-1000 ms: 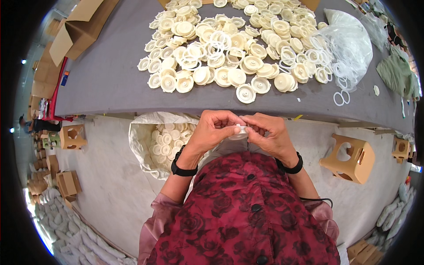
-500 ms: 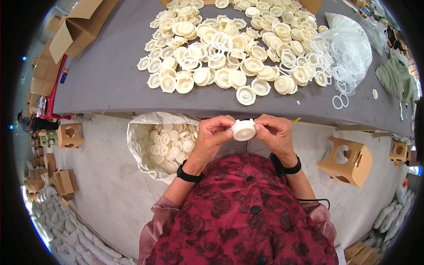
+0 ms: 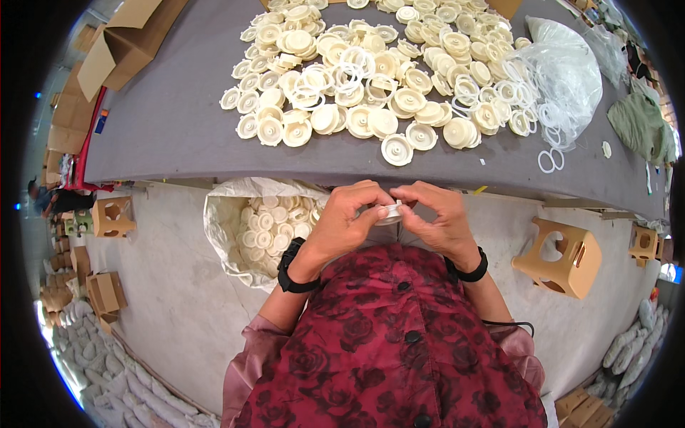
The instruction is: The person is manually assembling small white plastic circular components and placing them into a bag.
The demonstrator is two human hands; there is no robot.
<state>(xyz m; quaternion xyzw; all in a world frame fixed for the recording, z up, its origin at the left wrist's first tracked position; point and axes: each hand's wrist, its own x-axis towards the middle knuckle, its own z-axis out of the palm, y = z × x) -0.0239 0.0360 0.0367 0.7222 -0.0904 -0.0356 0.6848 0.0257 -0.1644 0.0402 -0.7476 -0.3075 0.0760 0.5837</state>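
Just off the table's front edge, a white round plastic cap [image 3: 389,214] is pinched between both my hands. My left hand [image 3: 354,217] grips its left side, and my right hand [image 3: 439,220] closes on its right side. The fingers cover much of the cap, so only its lower rim shows. Ahead on the grey table [image 3: 164,139] lies a wide spread of cream round caps [image 3: 325,118], some in stacks. Thin white rings [image 3: 357,64] rest on them, and two more rings [image 3: 551,161] lie near the bag on the right.
Below the table's edge on the left, an open white woven sack [image 3: 227,232] holds many caps. A clear plastic bag [image 3: 571,64] sits on the table's right. Tan stools [image 3: 560,258] stand on the floor, and an open cardboard box [image 3: 135,46] is at the far left.
My hands have drawn closer together around the cap, and it has tilted, so its round face is mostly hidden now. My left hand has moved inward over it.
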